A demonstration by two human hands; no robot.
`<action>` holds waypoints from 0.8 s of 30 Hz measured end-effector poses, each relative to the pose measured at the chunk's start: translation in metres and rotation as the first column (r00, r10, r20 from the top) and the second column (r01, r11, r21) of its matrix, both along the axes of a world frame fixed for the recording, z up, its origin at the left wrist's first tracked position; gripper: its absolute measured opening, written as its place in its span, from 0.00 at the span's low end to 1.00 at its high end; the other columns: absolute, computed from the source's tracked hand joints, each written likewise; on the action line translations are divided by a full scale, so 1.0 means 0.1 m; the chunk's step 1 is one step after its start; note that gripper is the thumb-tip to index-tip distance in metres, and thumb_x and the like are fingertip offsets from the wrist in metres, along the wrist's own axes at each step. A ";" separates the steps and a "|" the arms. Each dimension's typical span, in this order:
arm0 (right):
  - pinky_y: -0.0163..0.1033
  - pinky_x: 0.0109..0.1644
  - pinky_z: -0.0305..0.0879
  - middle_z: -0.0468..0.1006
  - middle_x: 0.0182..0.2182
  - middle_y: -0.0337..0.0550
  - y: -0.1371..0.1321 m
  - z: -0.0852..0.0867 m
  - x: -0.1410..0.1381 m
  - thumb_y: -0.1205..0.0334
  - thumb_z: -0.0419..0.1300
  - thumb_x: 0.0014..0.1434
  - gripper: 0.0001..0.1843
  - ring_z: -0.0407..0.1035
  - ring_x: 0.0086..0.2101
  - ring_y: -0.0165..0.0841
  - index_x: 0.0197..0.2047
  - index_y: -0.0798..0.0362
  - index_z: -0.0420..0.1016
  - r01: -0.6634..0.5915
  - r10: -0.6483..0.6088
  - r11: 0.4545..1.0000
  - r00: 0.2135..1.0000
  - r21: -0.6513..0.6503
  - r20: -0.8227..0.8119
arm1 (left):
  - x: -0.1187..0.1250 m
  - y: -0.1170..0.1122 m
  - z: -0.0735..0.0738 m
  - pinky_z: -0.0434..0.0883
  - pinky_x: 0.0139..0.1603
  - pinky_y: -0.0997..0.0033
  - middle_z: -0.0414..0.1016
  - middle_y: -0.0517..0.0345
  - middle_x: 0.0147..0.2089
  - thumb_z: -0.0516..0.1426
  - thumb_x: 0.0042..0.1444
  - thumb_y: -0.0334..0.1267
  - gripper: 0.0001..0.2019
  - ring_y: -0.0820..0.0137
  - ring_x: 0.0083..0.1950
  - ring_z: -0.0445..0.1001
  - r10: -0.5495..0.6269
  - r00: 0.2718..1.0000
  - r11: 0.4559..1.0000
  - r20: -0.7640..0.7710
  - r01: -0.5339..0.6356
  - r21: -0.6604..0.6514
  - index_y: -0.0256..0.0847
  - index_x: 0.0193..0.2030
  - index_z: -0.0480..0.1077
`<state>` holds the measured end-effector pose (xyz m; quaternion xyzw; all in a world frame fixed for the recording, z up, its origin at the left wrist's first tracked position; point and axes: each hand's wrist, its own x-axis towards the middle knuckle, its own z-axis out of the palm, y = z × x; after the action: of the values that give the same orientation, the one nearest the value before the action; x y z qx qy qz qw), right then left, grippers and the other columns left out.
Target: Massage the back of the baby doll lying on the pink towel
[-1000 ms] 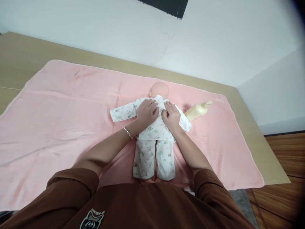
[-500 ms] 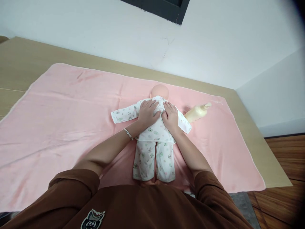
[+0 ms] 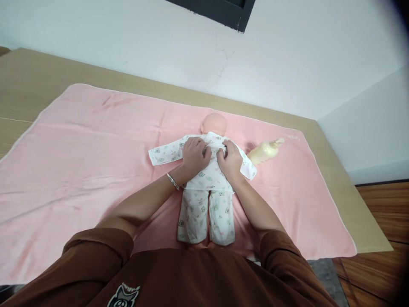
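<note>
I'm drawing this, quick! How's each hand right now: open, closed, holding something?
Left hand: curled on the patterned shirt; can't tell whether it grips.
Right hand: also bent on the patterned shirt; grip can't be told.

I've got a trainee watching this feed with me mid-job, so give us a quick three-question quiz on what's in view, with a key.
1. On which of the person's arms is the silver bracelet?
2. True or false: seen from the person's side, the bottle is to the left of the clothed doll.
3. What are the left hand and right hand both touching? A) the trousers B) the printed top C) the bottle

Key:
1. The left.
2. False; it is to the right, near the end of a sleeve.
3. B; both are at its chest area.
</note>
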<state>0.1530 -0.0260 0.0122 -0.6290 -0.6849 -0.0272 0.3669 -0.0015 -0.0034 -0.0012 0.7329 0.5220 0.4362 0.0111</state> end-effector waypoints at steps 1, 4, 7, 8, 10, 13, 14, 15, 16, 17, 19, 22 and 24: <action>0.50 0.63 0.64 0.76 0.53 0.50 0.00 0.02 0.00 0.60 0.51 0.62 0.19 0.67 0.58 0.42 0.54 0.53 0.71 -0.004 0.004 1.000 1.000 -0.016 0.012 | 0.00 0.00 0.00 0.68 0.50 0.52 0.73 0.48 0.43 0.54 0.59 0.38 0.05 0.57 0.48 0.70 0.005 1.000 1.000 0.003 -0.005 -0.004 0.43 0.36 0.71; 0.50 0.63 0.62 0.74 0.54 0.52 0.01 0.05 0.01 0.61 0.50 0.63 0.19 0.65 0.57 0.43 0.56 0.54 0.69 -0.030 0.032 0.998 0.999 -0.058 0.037 | 0.00 0.00 0.03 0.67 0.53 0.52 0.72 0.47 0.46 0.54 0.60 0.38 0.06 0.56 0.50 0.69 0.004 1.000 1.000 0.013 -0.004 -0.030 0.42 0.41 0.71; 0.51 0.64 0.60 0.73 0.54 0.52 0.03 0.06 0.03 0.62 0.49 0.63 0.20 0.64 0.57 0.44 0.56 0.55 0.68 -0.054 0.058 0.995 0.997 -0.085 0.053 | 0.01 -0.01 0.07 0.66 0.55 0.51 0.72 0.47 0.48 0.54 0.60 0.38 0.09 0.55 0.52 0.68 -0.001 1.000 0.998 0.020 0.002 -0.068 0.42 0.44 0.70; 0.51 0.64 0.60 0.73 0.54 0.53 0.04 0.06 0.03 0.61 0.49 0.63 0.20 0.64 0.57 0.44 0.56 0.55 0.68 -0.060 0.065 0.994 0.996 -0.088 0.053 | 0.01 -0.01 0.08 0.66 0.55 0.51 0.72 0.46 0.49 0.54 0.60 0.39 0.09 0.55 0.53 0.68 -0.001 1.000 0.997 0.021 0.003 -0.078 0.42 0.45 0.70; 0.52 0.64 0.59 0.73 0.55 0.52 0.05 0.06 0.04 0.61 0.49 0.63 0.20 0.63 0.58 0.45 0.56 0.54 0.68 -0.075 0.080 0.993 0.996 -0.091 0.045 | 0.02 -0.01 0.10 0.66 0.55 0.51 0.72 0.46 0.49 0.54 0.59 0.39 0.10 0.54 0.53 0.68 0.001 1.000 0.996 0.020 0.001 -0.089 0.41 0.46 0.70; 0.53 0.66 0.57 0.73 0.55 0.53 0.06 0.07 0.04 0.61 0.49 0.62 0.20 0.63 0.58 0.45 0.56 0.54 0.69 -0.095 0.099 0.990 0.995 -0.106 0.030 | 0.03 -0.02 0.12 0.65 0.56 0.50 0.71 0.45 0.50 0.54 0.59 0.40 0.11 0.53 0.53 0.68 0.003 1.000 0.995 0.011 -0.002 -0.098 0.41 0.47 0.69; 0.53 0.66 0.56 0.72 0.55 0.53 0.07 0.07 0.05 0.61 0.49 0.62 0.20 0.63 0.58 0.45 0.56 0.55 0.69 -0.099 0.102 0.989 0.994 -0.111 0.029 | 0.04 -0.01 0.12 0.65 0.56 0.50 0.71 0.45 0.50 0.54 0.59 0.40 0.11 0.53 0.54 0.68 0.003 1.000 0.995 0.009 -0.002 -0.101 0.41 0.47 0.69; 0.53 0.66 0.56 0.72 0.55 0.53 0.07 0.08 0.05 0.62 0.49 0.62 0.20 0.63 0.58 0.45 0.56 0.55 0.69 -0.101 0.105 0.988 0.994 -0.114 0.031 | 0.04 -0.01 0.12 0.65 0.57 0.50 0.71 0.44 0.50 0.54 0.59 0.40 0.12 0.53 0.54 0.67 0.003 1.000 0.994 0.006 -0.002 -0.105 0.40 0.48 0.69; 0.53 0.66 0.56 0.73 0.55 0.53 0.07 0.08 0.05 0.62 0.49 0.62 0.20 0.63 0.58 0.45 0.56 0.55 0.69 -0.103 0.107 0.988 0.994 -0.116 0.035 | 0.04 -0.01 0.11 0.65 0.57 0.50 0.71 0.44 0.51 0.54 0.59 0.41 0.12 0.52 0.54 0.67 0.004 1.000 0.994 0.004 -0.004 -0.110 0.40 0.48 0.69; 0.53 0.65 0.57 0.72 0.55 0.53 0.08 0.08 0.05 0.62 0.49 0.62 0.21 0.63 0.58 0.45 0.56 0.55 0.69 -0.105 0.110 0.988 0.993 -0.117 0.039 | 0.05 -0.01 0.11 0.64 0.58 0.50 0.71 0.43 0.51 0.54 0.59 0.41 0.13 0.52 0.55 0.67 0.007 1.000 0.993 0.001 -0.007 -0.116 0.40 0.49 0.68; 0.55 0.65 0.57 0.72 0.56 0.52 0.09 0.08 0.06 0.61 0.49 0.63 0.21 0.63 0.57 0.45 0.57 0.54 0.68 -0.108 0.115 0.987 0.992 -0.116 0.049 | 0.05 0.00 0.11 0.64 0.59 0.50 0.70 0.43 0.52 0.54 0.59 0.42 0.15 0.52 0.56 0.67 0.014 1.000 0.991 -0.013 -0.015 -0.132 0.39 0.51 0.68; 0.56 0.64 0.56 0.71 0.56 0.52 0.10 0.08 0.06 0.61 0.48 0.63 0.21 0.62 0.58 0.46 0.57 0.54 0.68 -0.120 0.128 0.985 0.989 -0.122 0.067 | 0.05 0.00 0.12 0.63 0.61 0.50 0.70 0.43 0.55 0.53 0.60 0.43 0.17 0.52 0.57 0.66 0.021 0.999 0.986 -0.044 -0.028 -0.165 0.38 0.53 0.68; 0.57 0.64 0.55 0.71 0.57 0.53 0.11 0.08 0.07 0.61 0.47 0.63 0.22 0.61 0.59 0.47 0.58 0.54 0.67 -0.126 0.137 0.982 0.987 -0.138 0.080 | 0.05 0.01 0.12 0.63 0.62 0.50 0.69 0.42 0.56 0.53 0.60 0.43 0.19 0.52 0.59 0.66 0.020 0.998 0.982 -0.055 -0.030 -0.186 0.38 0.55 0.68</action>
<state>0.1601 -0.0149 0.0199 -0.6035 -0.7409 0.0148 0.2943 0.0033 -0.0026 0.0107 0.7334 0.5699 0.3657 0.0606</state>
